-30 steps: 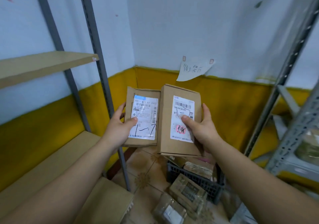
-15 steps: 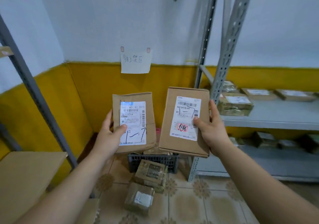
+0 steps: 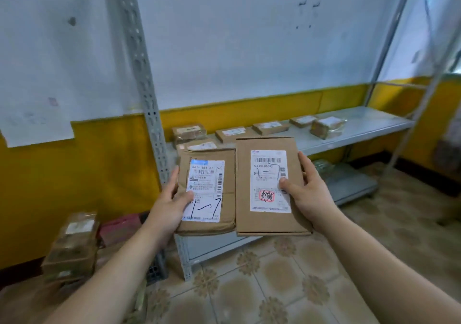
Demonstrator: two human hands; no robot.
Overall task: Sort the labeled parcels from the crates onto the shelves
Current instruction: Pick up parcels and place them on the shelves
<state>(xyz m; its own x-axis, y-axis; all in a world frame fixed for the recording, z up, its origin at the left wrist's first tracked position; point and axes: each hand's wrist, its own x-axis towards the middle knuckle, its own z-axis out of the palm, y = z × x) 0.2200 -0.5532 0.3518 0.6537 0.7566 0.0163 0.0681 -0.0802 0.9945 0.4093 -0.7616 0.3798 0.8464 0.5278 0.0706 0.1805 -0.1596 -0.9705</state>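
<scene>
My left hand [image 3: 169, 202] grips a small brown parcel [image 3: 225, 213] by its left edge, thumb on the white label marked "1-7". Beside it, my right hand [image 3: 305, 193] holds a larger flat cardboard parcel [image 3: 243, 188] by its right edge, thumb on a label with a red stamp. Both parcels are held side by side, labels facing me, in front of a grey metal shelf [image 3: 369, 122]. Several labeled parcels [image 3: 270, 127] lie in a row on that shelf.
A perforated grey upright [image 3: 147, 104] stands just left of the held parcels. A lower shelf [image 3: 349, 186] sits near the tiled floor. At lower left, wrapped parcels [image 3: 72, 246] are stacked and a dark crate [image 3: 156, 268] shows partly. A paper sheet [image 3: 37, 126] hangs on the wall.
The view has swung right: the corner and crate slid left, and the grey shelf with parcels now lies directly ahead. Both hands still hold the same parcels, now lower and closer together.
</scene>
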